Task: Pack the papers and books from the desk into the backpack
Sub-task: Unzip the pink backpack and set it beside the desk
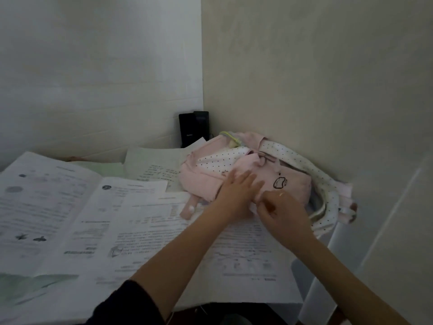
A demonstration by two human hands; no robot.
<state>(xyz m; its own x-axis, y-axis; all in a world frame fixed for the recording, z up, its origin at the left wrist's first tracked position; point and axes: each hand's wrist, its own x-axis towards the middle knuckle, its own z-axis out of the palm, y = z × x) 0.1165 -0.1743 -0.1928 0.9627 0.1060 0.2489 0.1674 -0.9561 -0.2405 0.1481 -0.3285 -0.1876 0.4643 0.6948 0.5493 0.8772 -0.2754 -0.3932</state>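
A pink backpack (243, 170) with white dotted panels and straps lies flat in the desk's far right corner against the wall. My left hand (236, 191) rests on its pink front, fingers spread. Beside it, my right hand (278, 207) is curled at the bag's near edge, fingertips pinched on the fabric or a zipper; which one is too blurred to tell. An open book (54, 207) lies at the left, and printed papers (239, 249) cover the desk under my forearms. More sheets (154, 165) lie behind, partly under the bag.
A black boxy device (193, 127) stands in the wall corner behind the backpack. The wall runs close along the right side. The desk's near edge (234, 303) is just below my arms, with a white rail (328, 266) at the right.
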